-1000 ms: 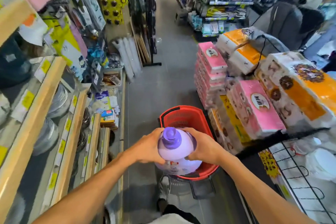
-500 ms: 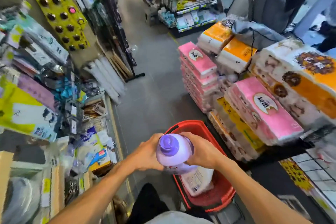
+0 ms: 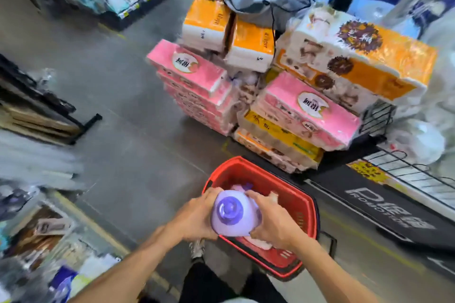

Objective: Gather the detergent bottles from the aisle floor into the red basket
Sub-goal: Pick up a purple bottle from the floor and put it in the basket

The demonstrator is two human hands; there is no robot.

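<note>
Left hand [image 3: 197, 216] and right hand [image 3: 270, 221] curl round the bottle's [image 3: 234, 216] shoulders, one each side, holding it cap-up over the basket's [image 3: 305, 202] near end; it looks full, heavy and slick, so that two-sided clasp suits.

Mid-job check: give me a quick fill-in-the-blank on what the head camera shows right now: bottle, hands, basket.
1. The bottle has a ____ cap.
2. The left hand and right hand grip it over a ____ basket.
3. The left stack of packs beyond the basket is ____.

Missing words: purple; red; pink.
</note>
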